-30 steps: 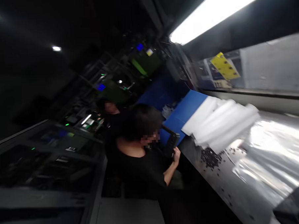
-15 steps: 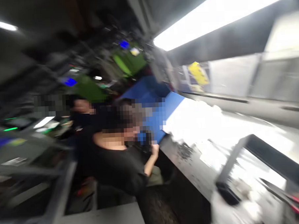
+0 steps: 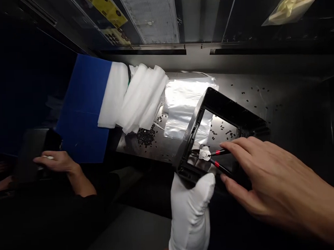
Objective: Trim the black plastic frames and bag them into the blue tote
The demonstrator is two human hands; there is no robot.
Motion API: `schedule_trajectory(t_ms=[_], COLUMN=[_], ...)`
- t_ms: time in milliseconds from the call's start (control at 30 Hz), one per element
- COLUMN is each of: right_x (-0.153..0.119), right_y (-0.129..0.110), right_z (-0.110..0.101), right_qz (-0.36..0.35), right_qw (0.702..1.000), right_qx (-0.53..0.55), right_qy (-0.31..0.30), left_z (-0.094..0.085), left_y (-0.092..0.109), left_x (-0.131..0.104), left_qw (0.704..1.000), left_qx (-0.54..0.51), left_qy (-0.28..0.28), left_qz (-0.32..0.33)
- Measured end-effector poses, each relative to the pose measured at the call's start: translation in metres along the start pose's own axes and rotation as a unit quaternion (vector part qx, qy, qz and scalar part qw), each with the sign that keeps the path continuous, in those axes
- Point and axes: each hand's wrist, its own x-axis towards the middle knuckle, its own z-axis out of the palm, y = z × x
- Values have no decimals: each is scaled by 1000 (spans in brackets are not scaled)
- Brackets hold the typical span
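In a white glove, my left hand (image 3: 191, 212) grips the near lower edge of a black plastic frame (image 3: 232, 109), thumb on its rim. The frame is tilted and has a large rectangular opening. My bare right hand (image 3: 269, 176) is closed around the handles of a pair of side cutters (image 3: 205, 154) with red and black grips. The cutters' jaws lie inside the frame, close to its inner left side. Whether the blades touch the plastic I cannot tell.
Clear plastic bags (image 3: 179, 102), rolled white foam sheets (image 3: 143, 98) and a blue board (image 3: 83, 110) lie along the metal bench (image 3: 226, 82). Small black scraps (image 3: 147, 136) are scattered there. At left, a co-worker's hand (image 3: 59, 161) holds a dark part.
My view has swung right and down from the co-worker to the bench. The frame and cutters now appear nearer the middle, with both my hands in sight.
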Motion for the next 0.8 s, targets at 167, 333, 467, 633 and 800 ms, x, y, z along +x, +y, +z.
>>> schedule_trajectory(t_ms=[167,333,467,633,800], right_x=[4,10,14,18,19], right_y=[7,10,11,7,-2], right_z=[1,3,2,-1,0], right_qz=[17,11,8,15,22], right_qw=[1000,1000,1000,1000,999], right_qx=[-2,-10,-11,2,5], right_qy=[-19,-15,-8,1,31], left_z=[11,9,3,-5,-46], left_y=[7,9,4,-12,0], left_x=[15,22,24,33,52], left_qw=[1000,1000,999,994,995], left_qx=[1,-5,-16,-69,-62], left_qy=[5,15,34,78,65], left_qz=[16,0,1,-39,-54])
